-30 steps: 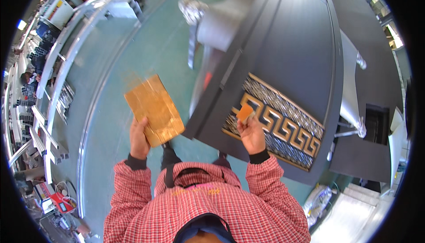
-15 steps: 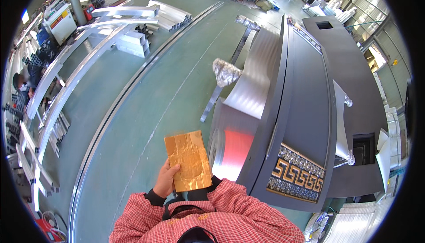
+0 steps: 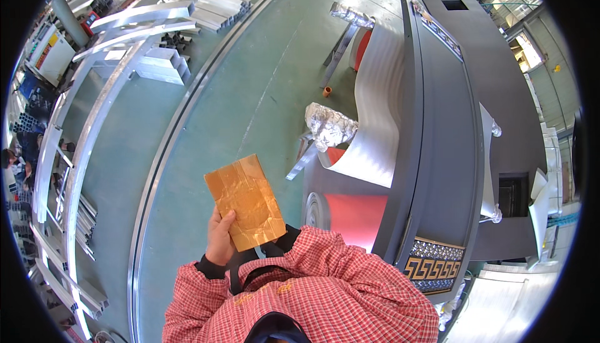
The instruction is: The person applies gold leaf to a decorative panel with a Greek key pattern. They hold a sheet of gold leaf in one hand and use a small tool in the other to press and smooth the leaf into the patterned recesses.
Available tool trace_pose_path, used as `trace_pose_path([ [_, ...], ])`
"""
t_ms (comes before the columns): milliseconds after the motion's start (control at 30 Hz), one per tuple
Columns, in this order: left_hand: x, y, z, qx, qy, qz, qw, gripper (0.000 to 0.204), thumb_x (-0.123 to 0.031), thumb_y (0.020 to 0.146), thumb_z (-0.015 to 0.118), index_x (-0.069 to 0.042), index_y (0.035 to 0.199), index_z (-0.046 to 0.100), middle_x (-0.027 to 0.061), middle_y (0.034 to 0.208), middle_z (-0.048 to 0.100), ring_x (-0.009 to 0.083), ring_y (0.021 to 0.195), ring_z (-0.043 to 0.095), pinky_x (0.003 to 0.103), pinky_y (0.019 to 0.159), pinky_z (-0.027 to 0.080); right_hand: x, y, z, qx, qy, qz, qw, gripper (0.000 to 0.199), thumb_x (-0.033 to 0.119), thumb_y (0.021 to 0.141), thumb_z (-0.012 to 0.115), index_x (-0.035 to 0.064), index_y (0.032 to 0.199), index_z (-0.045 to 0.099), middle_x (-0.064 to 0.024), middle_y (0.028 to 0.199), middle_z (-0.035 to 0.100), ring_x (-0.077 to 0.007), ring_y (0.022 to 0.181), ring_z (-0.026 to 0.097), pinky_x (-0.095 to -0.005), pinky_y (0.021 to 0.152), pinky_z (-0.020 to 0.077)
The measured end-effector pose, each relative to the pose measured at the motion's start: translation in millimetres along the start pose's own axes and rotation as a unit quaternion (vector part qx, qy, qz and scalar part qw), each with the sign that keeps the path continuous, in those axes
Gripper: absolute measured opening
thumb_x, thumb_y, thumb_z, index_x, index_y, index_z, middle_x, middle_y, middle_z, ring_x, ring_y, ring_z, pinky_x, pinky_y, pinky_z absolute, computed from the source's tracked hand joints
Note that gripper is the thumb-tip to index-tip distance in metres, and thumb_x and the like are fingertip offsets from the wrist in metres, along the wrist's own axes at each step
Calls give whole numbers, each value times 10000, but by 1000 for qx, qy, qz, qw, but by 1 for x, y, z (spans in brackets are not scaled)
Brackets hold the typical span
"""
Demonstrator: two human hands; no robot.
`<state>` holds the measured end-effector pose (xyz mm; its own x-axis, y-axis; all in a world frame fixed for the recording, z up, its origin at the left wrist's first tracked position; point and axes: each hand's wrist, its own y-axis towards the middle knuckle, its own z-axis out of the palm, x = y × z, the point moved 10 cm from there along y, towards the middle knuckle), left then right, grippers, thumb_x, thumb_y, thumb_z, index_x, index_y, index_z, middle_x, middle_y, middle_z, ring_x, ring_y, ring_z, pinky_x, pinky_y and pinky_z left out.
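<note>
My left hand [image 3: 220, 241] grips the lower left edge of a flat golden-brown cardboard piece [image 3: 245, 203], its thumb lying across the front. The cardboard looks creased and shiny, as if covered in tape, and is held tilted in front of my body. My right forearm in a red checked sleeve ends in a black cuff [image 3: 289, 238] at the cardboard's lower right. The right hand itself is hidden behind the cardboard.
At right lies a long dark grey panel [image 3: 447, 155] with a gold key-pattern strip [image 3: 434, 267]. Beside it are a red-and-silver sheet roll [image 3: 356, 217], a foil-wrapped trestle [image 3: 330, 125] and a small orange cylinder [image 3: 327, 92]. A floor rail [image 3: 159, 150] and metal beams [image 3: 94, 118] stand left.
The cardboard has moved up and left in view and tilted more, still in my left hand. My view has shifted, bringing the orange cylinder and more of the red roll into sight.
</note>
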<state>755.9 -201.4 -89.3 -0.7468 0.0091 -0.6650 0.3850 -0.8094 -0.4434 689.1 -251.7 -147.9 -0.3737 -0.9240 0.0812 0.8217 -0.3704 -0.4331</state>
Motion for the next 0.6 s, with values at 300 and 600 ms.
trace_pose_path([
  [300, -78, 202, -2, 14, 27, -20, 999, 414, -61, 951, 462, -31, 1350, 354, 109, 1286, 511, 219, 1149, 538, 352, 961, 466, 127, 164, -17, -119, -224, -119, 960, 313, 151, 943, 531, -18, 1205, 504, -86, 1111, 621, -175, 964, 627, -311, 836, 531],
  [600, -154, 433, 48, 52, 96, -28, 994, 460, -61, 947, 458, -32, 1386, 322, 113, 1329, 476, 233, 1199, 494, 368, 1000, 422, 350, 311, -20, -280, -267, -293, 874, 388, 189, 817, 716, 46, 1135, 547, 4, 842, 594, -79, 706, 570, -224, 641, 462],
])
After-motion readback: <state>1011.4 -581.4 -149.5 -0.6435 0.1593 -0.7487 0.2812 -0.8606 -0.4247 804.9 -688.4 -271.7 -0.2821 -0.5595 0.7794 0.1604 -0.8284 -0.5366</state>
